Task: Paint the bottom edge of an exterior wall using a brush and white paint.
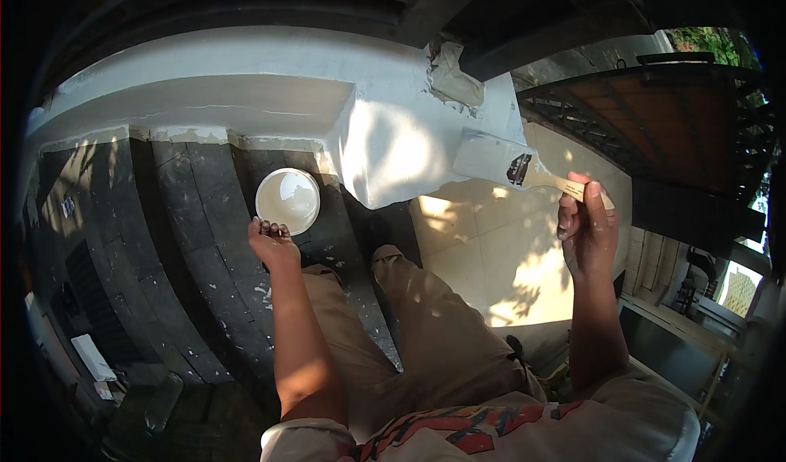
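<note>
My right hand grips the wooden handle of a wide flat paintbrush. The brush's pale, paint-coated head points left and lies against or just in front of the corner of a white-painted wall; contact cannot be made out. A dark printed label marks the brush near its handle. My left hand has its fingers curled at the near rim of a round white bucket. Whitish paint shows inside the bucket, which appears above dark stone steps.
Dark tiled steps, spotted with white, descend at left. Cream floor tiles lie right of my legs. A dark metal gate stands at right, and a dark beam crosses overhead. Crumpled pale material fills a gap in the wall.
</note>
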Action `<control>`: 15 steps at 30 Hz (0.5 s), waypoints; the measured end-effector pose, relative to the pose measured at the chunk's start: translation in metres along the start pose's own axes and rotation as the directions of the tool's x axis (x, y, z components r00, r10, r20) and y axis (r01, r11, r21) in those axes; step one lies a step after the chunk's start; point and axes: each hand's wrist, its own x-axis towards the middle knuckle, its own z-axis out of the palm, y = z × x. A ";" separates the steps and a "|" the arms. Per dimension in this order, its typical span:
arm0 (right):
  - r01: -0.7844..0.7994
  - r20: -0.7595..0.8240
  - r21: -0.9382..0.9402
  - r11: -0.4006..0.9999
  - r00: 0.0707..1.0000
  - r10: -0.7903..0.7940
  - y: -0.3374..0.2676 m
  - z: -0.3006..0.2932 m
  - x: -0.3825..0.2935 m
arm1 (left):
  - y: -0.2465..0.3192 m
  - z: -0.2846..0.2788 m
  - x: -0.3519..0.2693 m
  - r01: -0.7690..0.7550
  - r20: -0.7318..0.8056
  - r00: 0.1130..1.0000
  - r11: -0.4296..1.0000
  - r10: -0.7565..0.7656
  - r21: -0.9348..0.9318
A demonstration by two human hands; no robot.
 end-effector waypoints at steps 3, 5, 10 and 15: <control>-0.019 0.082 -0.003 1.000 0.996 0.019 -0.004 -0.013 -0.018 | 0.002 0.005 -0.007 -0.018 -0.004 1.000 1.000 0.018 0.015; -0.090 0.088 -0.091 0.992 0.991 0.098 -0.002 -0.016 -0.032 | 0.007 0.007 -0.018 -0.038 -0.015 0.999 0.999 0.038 0.029; -0.151 0.161 -0.022 0.988 0.975 0.152 0.009 -0.010 -0.033 | 0.042 0.011 -0.066 -0.100 0.053 0.994 0.995 0.100 -0.018; -0.173 0.118 -0.057 0.983 0.977 0.179 0.005 -0.014 -0.022 | 0.110 -0.017 -0.136 -0.182 0.088 0.979 0.983 0.183 -0.019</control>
